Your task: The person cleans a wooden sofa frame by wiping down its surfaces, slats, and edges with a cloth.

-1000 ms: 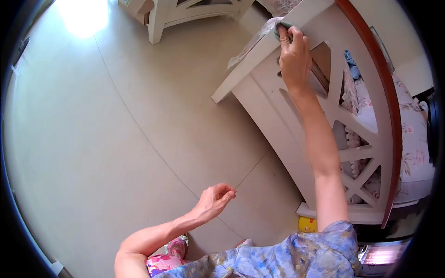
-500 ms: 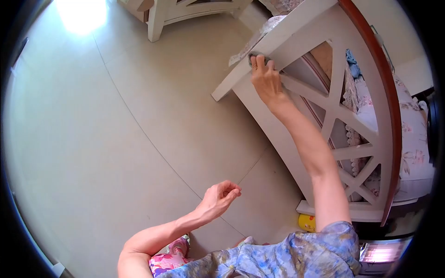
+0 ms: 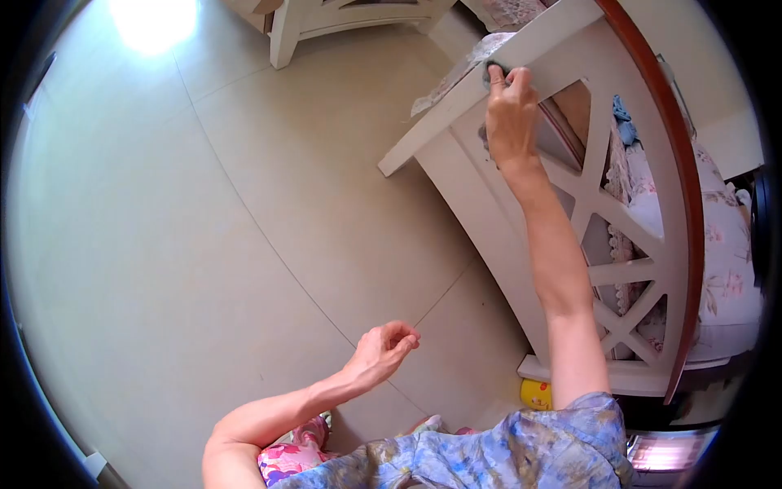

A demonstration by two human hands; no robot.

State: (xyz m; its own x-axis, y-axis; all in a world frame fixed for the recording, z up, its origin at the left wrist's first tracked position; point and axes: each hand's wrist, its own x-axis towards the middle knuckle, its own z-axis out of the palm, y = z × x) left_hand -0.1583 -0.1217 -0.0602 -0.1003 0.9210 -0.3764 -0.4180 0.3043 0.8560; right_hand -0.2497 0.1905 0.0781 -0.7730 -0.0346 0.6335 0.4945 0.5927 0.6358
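Note:
My right hand (image 3: pixel 511 122) is stretched forward, its fingers closed on a dark grey-green cloth (image 3: pixel 494 75). Part of the cloth shows past the fingertips and another bit sticks out beside the palm. The cloth lies against the upper front post of a white wooden side panel (image 3: pixel 456 167) with crossed slats and a brown top rail (image 3: pixel 688 155). Low in the middle, my left hand (image 3: pixel 383 349) hovers over the floor with its fingers curled in, and nothing shows in it.
Pale floor tiles (image 3: pixel 244 269) spread out on the left. Another white wooden piece (image 3: pixel 350 20) stands at the far end. Flowered cushions (image 3: pixel 725 261) and a blue cloth (image 3: pixel 623 121) lie behind the panel. A yellow container (image 3: pixel 535 394) is by the panel's foot.
My right hand has moved with the cloth a little up and right along the white post, and its wrist has turned. My left hand has stayed nearly still.

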